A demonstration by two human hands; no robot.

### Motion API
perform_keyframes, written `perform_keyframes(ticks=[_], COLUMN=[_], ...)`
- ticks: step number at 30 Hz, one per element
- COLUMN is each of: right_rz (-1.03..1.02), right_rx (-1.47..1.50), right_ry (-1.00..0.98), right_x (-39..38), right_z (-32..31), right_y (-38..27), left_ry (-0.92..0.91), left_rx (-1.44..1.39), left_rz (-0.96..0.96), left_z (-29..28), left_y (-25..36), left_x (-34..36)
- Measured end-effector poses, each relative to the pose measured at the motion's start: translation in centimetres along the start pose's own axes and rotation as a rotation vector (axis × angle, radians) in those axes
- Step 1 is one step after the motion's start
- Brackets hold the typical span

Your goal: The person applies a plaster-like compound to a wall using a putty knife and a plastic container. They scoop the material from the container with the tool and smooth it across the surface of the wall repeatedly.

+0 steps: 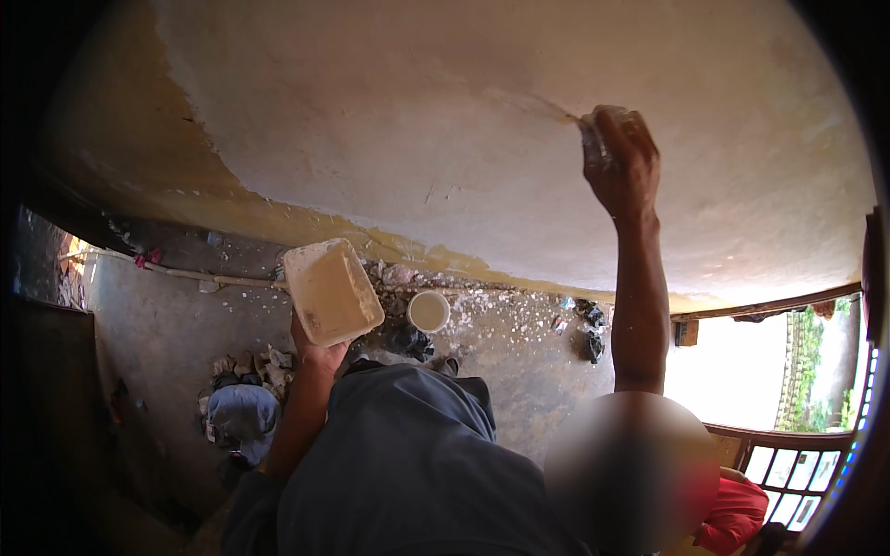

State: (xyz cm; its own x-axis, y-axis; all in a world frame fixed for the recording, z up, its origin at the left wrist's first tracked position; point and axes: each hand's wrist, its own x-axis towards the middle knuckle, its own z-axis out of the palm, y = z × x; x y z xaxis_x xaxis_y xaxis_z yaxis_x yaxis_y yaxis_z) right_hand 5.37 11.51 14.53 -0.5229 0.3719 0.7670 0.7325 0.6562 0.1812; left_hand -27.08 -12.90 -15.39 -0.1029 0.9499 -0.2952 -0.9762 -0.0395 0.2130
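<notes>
My left hand (320, 352) grips a rectangular, cream-coloured plastic tub (373, 313) from below. The tub is tilted so that its inside faces me, and pale paste coats its walls. My right arm is stretched up to the wall (399, 157), where a pale skim coat covers most of the older yellow surface. Against that coat my right hand (626, 162) is closed, with whitish smears on the fingers. A thin edge shows at its fingertips, but the held thing is too hidden to name. A short dark streak runs left from it.
On the floor by the wall stands a white bucket (412, 313) among scattered pale flakes. A long pole (218, 277) lies along the wall's foot. A bluish bundle (243, 413) sits at left. A person's red garment (737, 514) shows at lower right, near a bright window opening (742, 371).
</notes>
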Motion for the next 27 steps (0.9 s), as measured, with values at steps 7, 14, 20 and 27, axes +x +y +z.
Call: perform_keyframes(ticks=[7,14,20,27], right_rz=[0.214,-0.114,0.004,-0.003], right_rx=[0.238,0.192,0.192,0.16], right_ry=[0.156,-0.206,-0.373,-0.2], right_x=[-1.2,-10.6,-7.2,0.1], right_z=[-0.3,15.6,17.3,9.9], right_y=[-3.6,-13.6,-11.7,-8.4], left_ry=[0.127,0.024,0.018,-0.027], left_rx=[0.043,0.043,0.003,-0.017], left_rz=[-0.005,-0.058,0.044,0.057], left_z=[2.7,3.2,3.1,1.9], left_y=[-0.3,-0.5,0.4,0.7], left_x=[-0.7,0.3,-0.3,-0.4])
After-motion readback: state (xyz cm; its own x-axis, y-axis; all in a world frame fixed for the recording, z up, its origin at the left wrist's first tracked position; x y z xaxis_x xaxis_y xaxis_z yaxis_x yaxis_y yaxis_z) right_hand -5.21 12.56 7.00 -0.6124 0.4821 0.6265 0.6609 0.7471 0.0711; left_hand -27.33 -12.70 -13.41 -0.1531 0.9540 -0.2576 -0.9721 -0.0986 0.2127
